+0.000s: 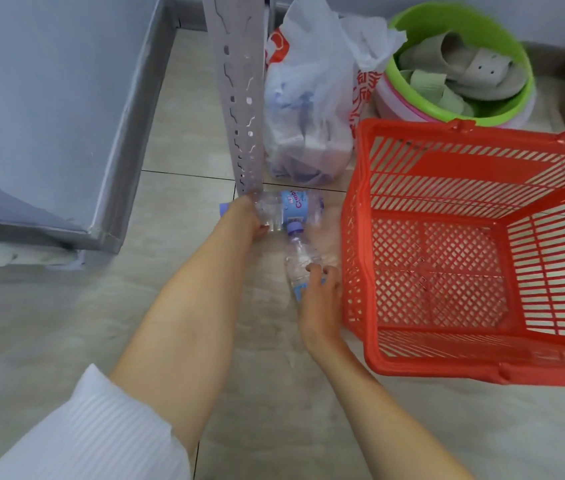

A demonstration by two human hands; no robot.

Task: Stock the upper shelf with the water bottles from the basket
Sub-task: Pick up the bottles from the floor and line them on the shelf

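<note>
Two clear water bottles with blue labels and purple caps lie on the tiled floor to the left of a red plastic basket (360, 216). The far bottle (291, 206) lies sideways at the foot of a grey shelf post (239, 98); my left hand (246, 220) is closed around its neck end. The near bottle (300, 252) points its cap away from me, and my right hand (321, 296) grips its lower body. The basket holds nothing that I can see. Only the grey shelf edge (115, 140) at the left shows; the upper shelf is out of view.
A white plastic bag (308, 98) full of items stands behind the bottles beside the post. A green tub (502, 112) holding sandals, nested in a pink tub, sits behind the basket. Beige floor tiles stretch toward me.
</note>
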